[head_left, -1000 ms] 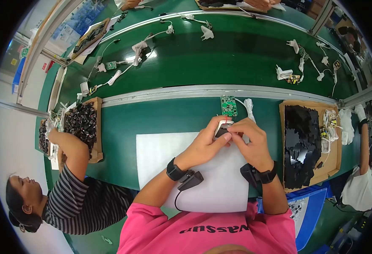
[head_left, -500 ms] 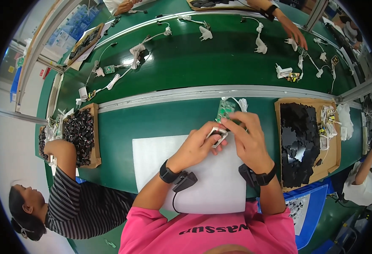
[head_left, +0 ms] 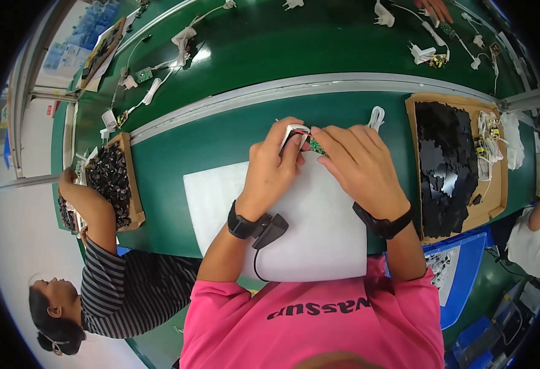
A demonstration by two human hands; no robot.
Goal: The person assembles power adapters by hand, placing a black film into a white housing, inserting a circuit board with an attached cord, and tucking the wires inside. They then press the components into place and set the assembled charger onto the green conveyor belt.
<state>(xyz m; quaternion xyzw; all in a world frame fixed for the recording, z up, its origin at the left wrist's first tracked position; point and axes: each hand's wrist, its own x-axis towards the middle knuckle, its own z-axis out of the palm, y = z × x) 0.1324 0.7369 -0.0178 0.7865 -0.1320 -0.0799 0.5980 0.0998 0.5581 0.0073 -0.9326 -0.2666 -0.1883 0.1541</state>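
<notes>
My left hand (head_left: 266, 169) grips a white plastic charger housing (head_left: 295, 128) between thumb and fingers, its open side showing a dark inside. Close against it, my right hand (head_left: 371, 172) pinches a small green circuit board (head_left: 316, 146), partly hidden by the fingers. A thin red wire (head_left: 303, 132) shows between housing and board. Beyond the right hand, a bundled white cable (head_left: 376, 117) lies on the green table; whether it joins the board is hidden. Below both hands is a white foam sheet (head_left: 319, 227).
To the right stands a cardboard tray (head_left: 492, 212) with black flat pieces and wired boards. A box of small black parts (head_left: 109, 187) sits at the left beside a co-worker in a striped shirt (head_left: 107, 283). A metal rail (head_left: 233, 101) separates a far belt carrying white plugs (head_left: 422, 54).
Both hands have shifted up in the picture. The circuit board has come down beside the housing, and my right fingers now cover most of it. The view itself has moved.
</notes>
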